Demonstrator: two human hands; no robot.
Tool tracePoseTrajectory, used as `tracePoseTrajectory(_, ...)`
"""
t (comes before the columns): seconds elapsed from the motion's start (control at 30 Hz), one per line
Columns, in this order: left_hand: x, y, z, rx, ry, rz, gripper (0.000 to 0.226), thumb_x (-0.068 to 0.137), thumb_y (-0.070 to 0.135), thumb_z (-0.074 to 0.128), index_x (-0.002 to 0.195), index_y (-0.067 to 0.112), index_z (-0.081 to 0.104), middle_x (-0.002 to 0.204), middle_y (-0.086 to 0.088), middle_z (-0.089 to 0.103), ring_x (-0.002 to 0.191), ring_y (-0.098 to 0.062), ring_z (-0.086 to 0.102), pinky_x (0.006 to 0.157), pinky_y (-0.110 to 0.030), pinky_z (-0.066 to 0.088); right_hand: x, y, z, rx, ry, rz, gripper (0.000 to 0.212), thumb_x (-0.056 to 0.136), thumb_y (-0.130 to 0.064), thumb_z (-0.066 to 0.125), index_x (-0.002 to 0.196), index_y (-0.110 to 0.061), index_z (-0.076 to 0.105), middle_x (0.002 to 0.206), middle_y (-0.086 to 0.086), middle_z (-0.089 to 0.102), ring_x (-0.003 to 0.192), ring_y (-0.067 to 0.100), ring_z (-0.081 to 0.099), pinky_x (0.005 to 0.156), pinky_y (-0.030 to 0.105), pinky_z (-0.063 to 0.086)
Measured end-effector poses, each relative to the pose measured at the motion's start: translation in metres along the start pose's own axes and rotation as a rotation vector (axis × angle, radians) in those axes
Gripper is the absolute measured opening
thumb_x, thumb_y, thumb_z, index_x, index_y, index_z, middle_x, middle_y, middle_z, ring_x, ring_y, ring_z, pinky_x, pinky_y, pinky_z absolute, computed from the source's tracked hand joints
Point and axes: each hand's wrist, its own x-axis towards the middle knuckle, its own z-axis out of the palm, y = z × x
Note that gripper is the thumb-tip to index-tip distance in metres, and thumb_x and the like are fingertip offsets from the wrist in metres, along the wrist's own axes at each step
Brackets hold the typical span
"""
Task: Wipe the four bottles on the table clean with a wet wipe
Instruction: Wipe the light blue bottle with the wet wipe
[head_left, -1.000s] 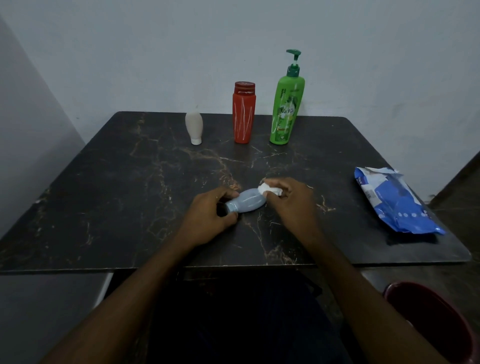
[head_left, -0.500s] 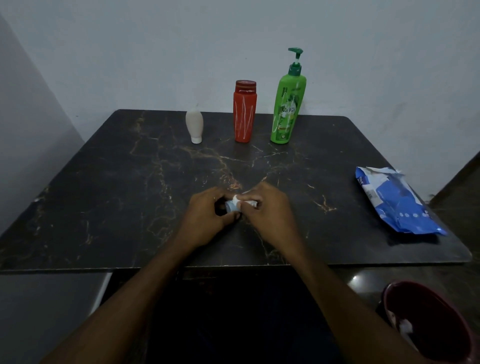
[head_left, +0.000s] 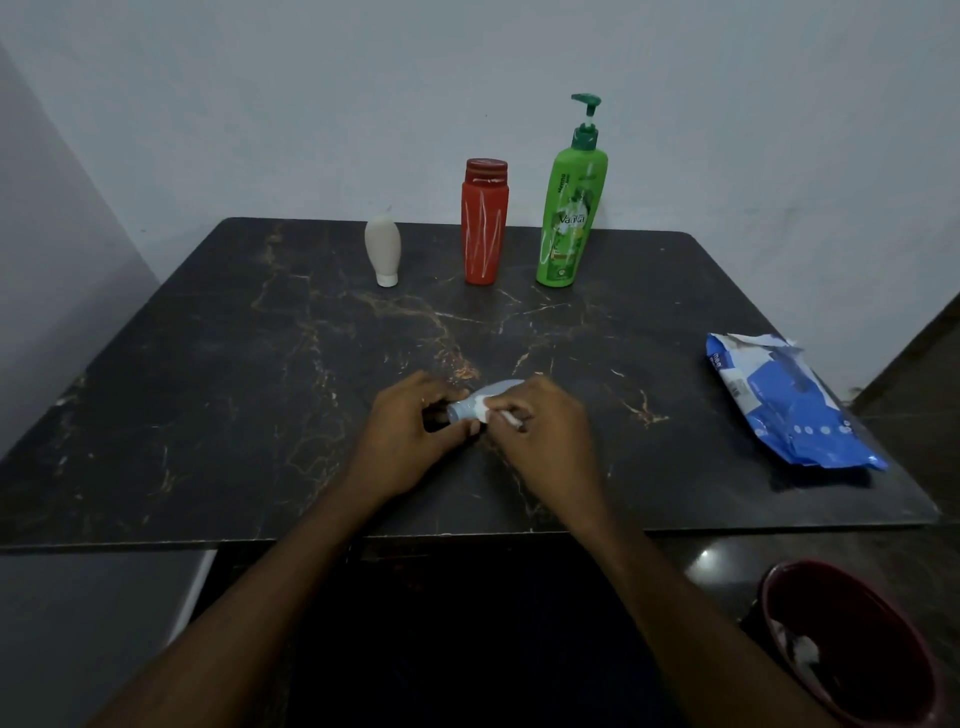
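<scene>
A small pale blue bottle lies on its side near the table's front middle. My left hand grips its cap end. My right hand pinches a white wet wipe against the bottle's neck and covers most of its body. Along the far edge stand a small white bottle on its cap, a red bottle and a tall green pump bottle.
The dark marble table fills the middle of the view, against a pale wall. A blue wet-wipe pack lies at its right edge. Below the table's right front corner stands a dark red bin holding a white crumpled wipe.
My right hand slid the wipe from the bottle's base to the neck by my left hand, and has drawn back a little since. The bottle stays on its side.
</scene>
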Motion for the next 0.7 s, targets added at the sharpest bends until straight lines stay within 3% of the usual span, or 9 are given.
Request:
tracePoseTrajectory(0.2,-0.001,0.003,-0.002,-0.006,0.017,-0.023,0.032,0.081,0.026,0.085,0.112,0.021,0.076,0.097,0.010,0.069,0.091,0.003,0.063,0.074,-0.006,0.045,0.021,0.026,-0.021,-0.053,0.052,0.149,0.016,0.090,-0.017,0.069,0.103,-0.010,0.075,0.094,0.009,0.071,0.088,0.022,0.066,0.069,0.014,0.038)
tracePoseTrajectory(0.37,-0.001,0.004,-0.002,-0.076,0.060,-0.050,0.025,0.082,0.026,0.085,0.104,0.018,0.077,0.098,0.009,0.074,0.088,-0.002,0.069,0.079,-0.019,0.056,0.000,0.002,-0.004,0.017,0.044,0.044,0.018,0.087,-0.015,0.072,0.105,-0.015,0.074,0.100,0.000,0.066,0.087,0.008,0.061,0.070,0.001,0.039)
tracePoseTrajectory(0.47,-0.001,0.003,-0.002,-0.101,0.044,-0.076,0.028,0.084,0.030,0.083,0.108,0.018,0.077,0.102,0.009,0.075,0.091,0.000,0.070,0.083,-0.021,0.057,-0.006,-0.003,0.005,0.039,0.022,-0.061,0.020,0.086,-0.013,0.073,0.106,-0.014,0.076,0.102,-0.001,0.066,0.088,0.005,0.062,0.078,0.002,0.042)
tracePoseTrajectory(0.6,0.000,0.004,-0.004,-0.146,0.036,-0.125,0.024,0.087,0.032,0.080,0.108,0.020,0.078,0.098,0.012,0.076,0.089,-0.001,0.070,0.081,-0.021,0.056,0.007,0.013,-0.011,0.021,0.073,0.037,0.017,0.090,-0.021,0.071,0.106,-0.020,0.076,0.099,-0.003,0.068,0.082,0.001,0.059,0.074,0.002,0.041)
tracePoseTrajectory(0.7,0.002,0.005,-0.006,-0.184,0.030,-0.157,0.019,0.091,0.031,0.076,0.106,0.020,0.080,0.093,0.011,0.077,0.086,-0.003,0.070,0.078,-0.023,0.056,0.017,0.024,-0.024,0.038,0.098,0.110,0.019,0.091,-0.024,0.070,0.109,-0.019,0.075,0.099,0.000,0.071,0.087,0.010,0.066,0.083,0.022,0.052)
